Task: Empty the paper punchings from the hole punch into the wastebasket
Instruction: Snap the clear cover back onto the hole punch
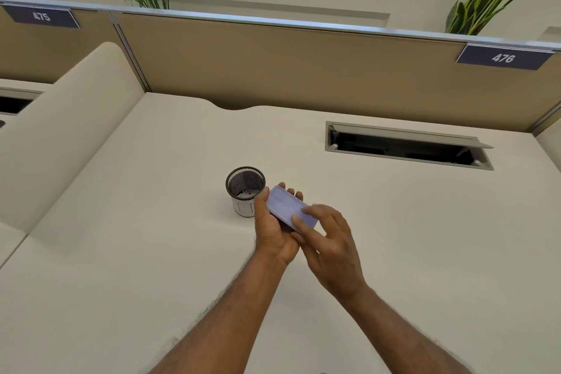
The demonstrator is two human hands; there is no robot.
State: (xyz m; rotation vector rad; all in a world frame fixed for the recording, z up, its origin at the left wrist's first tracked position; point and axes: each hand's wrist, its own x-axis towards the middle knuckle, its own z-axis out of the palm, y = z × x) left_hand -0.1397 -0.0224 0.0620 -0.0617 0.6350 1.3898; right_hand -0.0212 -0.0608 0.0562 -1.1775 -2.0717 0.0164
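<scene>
A pale lilac hole punch (285, 205) lies tilted in my left hand (273, 228), its flat underside facing up. That hand cups it from below, with the thumb along its left edge. My right hand (329, 240) rests its fingertips on the punch's near right end. A small black mesh wastebasket (245, 190) stands on the desk just left of the punch, almost touching my left thumb. White paper punchings lie at its bottom.
The cream desk (151, 252) runs all around. An open cable hatch (406, 146) is set into the desk at the back right. Tan partition panels (288, 64) close off the back, and a raised cream divider (60, 136) stands on the left.
</scene>
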